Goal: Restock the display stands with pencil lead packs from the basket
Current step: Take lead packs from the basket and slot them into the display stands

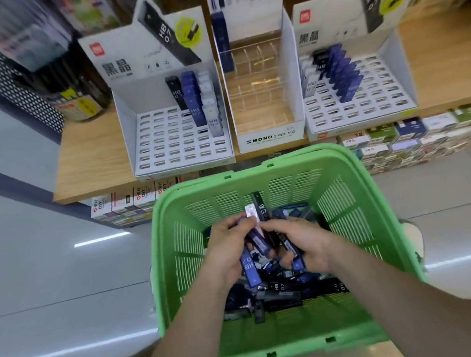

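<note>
A green basket (pixel 340 174) in front of me holds a pile of black and blue pencil lead packs (pixel 279 292). Both hands are inside it. My left hand (pixel 227 251) grips several packs, blue ones and a white one. My right hand (pixel 301 244) is closed on other packs, a black HB 0.7 one sticking up. On the wooden shelf (pixel 94 157) stand two white slotted display stands. The left stand (pixel 178 137) has three short rows of packs at its back right. The right stand (pixel 359 100) has rows of packs at its back left.
Between the stands sits an empty clear-divider MONO graph display (pixel 264 106). A black mesh holder (pixel 8 76) and pen tubs stand at the shelf's left. Boxed goods (pixel 397 139) line the lower shelf under the edge. Grey floor lies on both sides of the basket.
</note>
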Tool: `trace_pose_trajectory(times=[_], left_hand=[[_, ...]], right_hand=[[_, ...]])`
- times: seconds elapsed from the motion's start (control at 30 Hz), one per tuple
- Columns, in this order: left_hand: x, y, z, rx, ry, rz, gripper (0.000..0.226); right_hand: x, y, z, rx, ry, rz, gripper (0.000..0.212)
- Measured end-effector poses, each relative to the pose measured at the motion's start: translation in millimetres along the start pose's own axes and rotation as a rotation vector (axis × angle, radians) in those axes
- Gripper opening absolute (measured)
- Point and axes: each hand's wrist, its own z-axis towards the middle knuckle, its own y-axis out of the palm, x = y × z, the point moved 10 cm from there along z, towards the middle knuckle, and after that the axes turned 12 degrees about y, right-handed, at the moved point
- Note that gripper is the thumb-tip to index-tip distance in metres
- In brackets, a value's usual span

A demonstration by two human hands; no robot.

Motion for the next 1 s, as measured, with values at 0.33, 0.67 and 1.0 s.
trace_pose_trajectory(times=[0.33, 0.67, 1.0], left_hand=[[53.2, 7.0, -43.3, 0.045, 0.075, -0.248, 0.022], [112.7, 1.3, -82.6, 0.078, 0.352, -0.237, 0.028], [154.6, 16.9, -100.6, 0.106, 0.489, -0.248, 0.032]], right_hand=[[-33.1, 19.0, -66.7, 0.139, -0.277, -0.063, 0.022], [-32.3, 44.8, -111.0, 0.037, -0.320, -0.037, 0.020], [-31.4, 59.4, -132.9, -0.049, -0.356, -0.104, 0.036]])
